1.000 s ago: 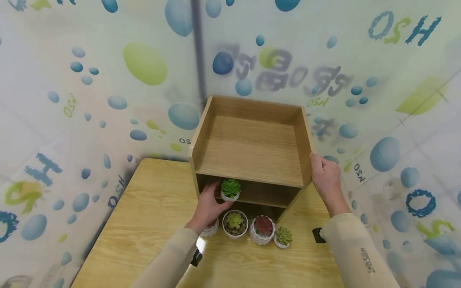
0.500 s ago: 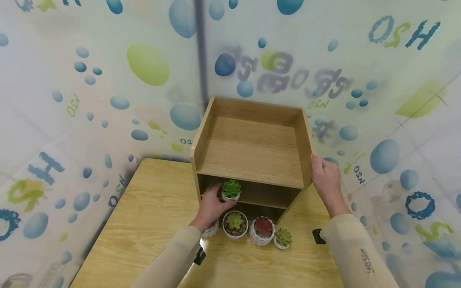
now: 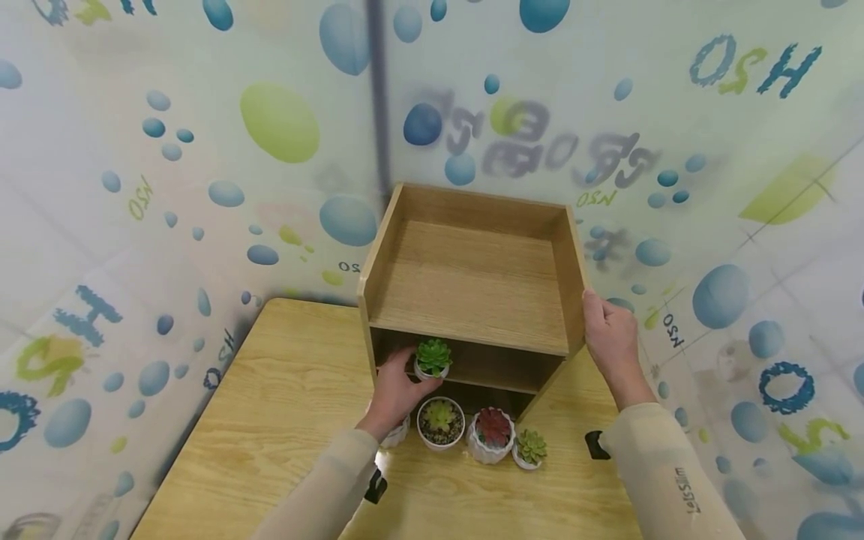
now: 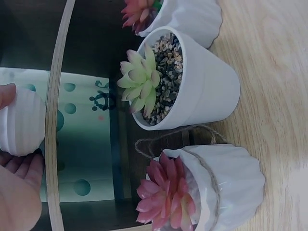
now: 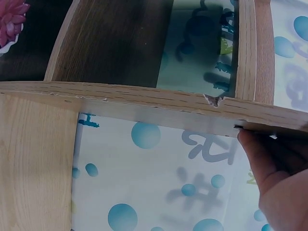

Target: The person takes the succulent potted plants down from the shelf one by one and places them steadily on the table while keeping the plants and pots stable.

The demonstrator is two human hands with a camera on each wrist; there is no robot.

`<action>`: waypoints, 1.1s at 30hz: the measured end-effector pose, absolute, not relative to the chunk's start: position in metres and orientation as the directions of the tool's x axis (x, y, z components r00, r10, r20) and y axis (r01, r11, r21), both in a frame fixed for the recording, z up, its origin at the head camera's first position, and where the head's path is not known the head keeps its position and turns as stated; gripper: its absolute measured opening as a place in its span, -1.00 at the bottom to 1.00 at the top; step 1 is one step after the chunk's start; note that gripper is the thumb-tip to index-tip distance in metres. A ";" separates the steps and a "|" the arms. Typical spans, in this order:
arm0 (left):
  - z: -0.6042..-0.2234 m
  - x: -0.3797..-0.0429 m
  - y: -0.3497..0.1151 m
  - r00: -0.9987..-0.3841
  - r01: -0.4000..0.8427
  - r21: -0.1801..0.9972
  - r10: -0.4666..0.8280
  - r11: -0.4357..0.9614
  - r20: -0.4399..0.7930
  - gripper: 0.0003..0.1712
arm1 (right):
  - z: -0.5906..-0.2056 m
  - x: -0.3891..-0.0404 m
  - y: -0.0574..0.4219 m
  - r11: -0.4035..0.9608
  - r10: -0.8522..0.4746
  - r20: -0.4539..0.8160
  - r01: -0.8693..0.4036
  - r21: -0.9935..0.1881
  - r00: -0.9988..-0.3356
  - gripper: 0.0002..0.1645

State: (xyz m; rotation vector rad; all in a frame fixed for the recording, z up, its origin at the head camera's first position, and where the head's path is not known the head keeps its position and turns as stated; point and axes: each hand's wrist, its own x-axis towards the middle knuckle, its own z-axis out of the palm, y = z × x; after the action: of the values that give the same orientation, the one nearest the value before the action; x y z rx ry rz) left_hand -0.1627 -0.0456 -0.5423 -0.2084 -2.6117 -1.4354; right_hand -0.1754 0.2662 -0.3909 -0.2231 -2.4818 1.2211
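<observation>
My left hand [image 3: 398,390] holds a small white pot with a green succulent [image 3: 433,357] at the front of the wooden shelf unit's middle compartment. In the left wrist view, the ribbed white pot [image 4: 21,122] sits between thumb and fingers, beside a shelf board's edge [image 4: 53,115]. My right hand [image 3: 610,334] grips the right side panel of the wooden shelf unit [image 3: 472,277]. The right wrist view shows a fingertip [image 5: 246,139] against that panel [image 5: 159,98]; the other fingers are dark and partly hidden.
Along the unit's front stand a white pot with a pale green succulent [image 3: 440,421], a ribbed pot with a dark red one [image 3: 491,435] and a small light green one [image 3: 529,448]. A pink succulent [image 4: 166,192] is mostly behind my left hand. Patterned walls [image 3: 283,127] enclose the wooden table [image 3: 270,405].
The left hand and the potted succulent shift only very slightly at the compartment's front. My right hand stays on the side panel. The head view tilts a little.
</observation>
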 end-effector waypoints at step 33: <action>-0.562 -0.117 -0.065 -0.975 0.218 0.882 0.052 0.417 0.216 -0.34 | -0.389 -0.176 0.267 0.626 0.286 0.224 0.005 -0.780 -0.931 -0.25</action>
State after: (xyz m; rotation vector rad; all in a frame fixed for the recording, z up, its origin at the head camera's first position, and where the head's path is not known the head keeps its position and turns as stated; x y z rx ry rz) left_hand -0.1173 -0.0649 -0.5624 -0.2406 -2.5107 -1.5986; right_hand -0.1757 0.2672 -0.3892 -0.2339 -2.5241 1.2084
